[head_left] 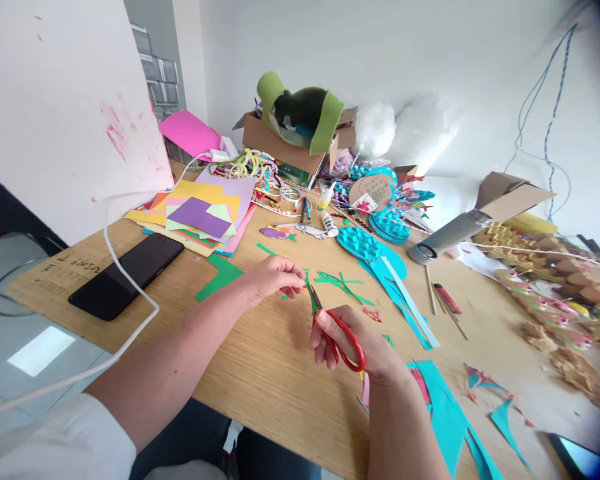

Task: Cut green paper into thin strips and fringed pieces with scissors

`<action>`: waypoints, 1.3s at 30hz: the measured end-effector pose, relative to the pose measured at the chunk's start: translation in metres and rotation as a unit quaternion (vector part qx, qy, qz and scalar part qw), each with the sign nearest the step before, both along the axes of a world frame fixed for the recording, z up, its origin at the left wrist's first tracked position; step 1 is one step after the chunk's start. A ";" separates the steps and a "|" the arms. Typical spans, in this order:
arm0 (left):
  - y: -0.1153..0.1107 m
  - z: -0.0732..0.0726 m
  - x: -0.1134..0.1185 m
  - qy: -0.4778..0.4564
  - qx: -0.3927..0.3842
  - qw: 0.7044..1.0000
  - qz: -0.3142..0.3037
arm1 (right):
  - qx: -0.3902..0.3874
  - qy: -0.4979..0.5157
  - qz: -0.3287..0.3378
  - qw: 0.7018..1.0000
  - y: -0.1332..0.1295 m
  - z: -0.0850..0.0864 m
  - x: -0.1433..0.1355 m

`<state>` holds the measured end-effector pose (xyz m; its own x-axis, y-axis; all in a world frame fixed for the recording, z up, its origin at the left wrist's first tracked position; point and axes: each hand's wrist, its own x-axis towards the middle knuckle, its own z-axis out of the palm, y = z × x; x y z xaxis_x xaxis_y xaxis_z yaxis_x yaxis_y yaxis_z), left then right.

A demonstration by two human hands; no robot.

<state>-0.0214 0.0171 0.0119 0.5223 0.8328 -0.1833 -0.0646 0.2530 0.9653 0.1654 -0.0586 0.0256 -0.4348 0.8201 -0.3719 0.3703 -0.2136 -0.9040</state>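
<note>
My right hand [347, 340] is closed around the red handles of a pair of scissors [353, 347], whose blades point away from me. Narrow green paper [308, 279] shows along the blades and by the fingertips of my left hand [275, 280]. Those left fingers are pinched together at the paper, close to the scissor tips; the exact grip is partly hidden. Beyond the blades lie several thin green paper strips [347, 285]. Left of my left hand is a larger green paper piece [217, 277], partly covered by my forearm. A small red paper scrap [373, 315] lies near the scissors.
At left are a black phone [127, 277], a white cable [115, 250] and stacked coloured paper [205, 213]. Glue bottles [329, 225] stand or lie behind. A metal flask [450, 237] rests at right, with blue paper pieces [443, 413] nearer me. A cardboard box [280, 143] sits at the back.
</note>
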 end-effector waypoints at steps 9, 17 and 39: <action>0.000 0.001 -0.001 -0.009 -0.021 1.000 -0.018 | -0.010 0.001 0.002 1.000 0.002 -0.002 0.001; -0.001 -0.001 0.000 -0.004 -0.015 1.000 -0.012 | -0.013 -0.012 -0.013 1.000 0.001 -0.001 -0.003; -0.002 0.002 0.003 0.000 -0.011 1.000 -0.006 | 0.005 -0.037 -0.052 0.998 0.003 -0.001 -0.010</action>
<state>-0.0183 0.0147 0.0134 0.5318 0.8225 -0.2019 -0.0624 0.2758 0.9592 0.1550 -0.0557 0.0245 -0.3199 0.8630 -0.3909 0.4121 -0.2448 -0.8776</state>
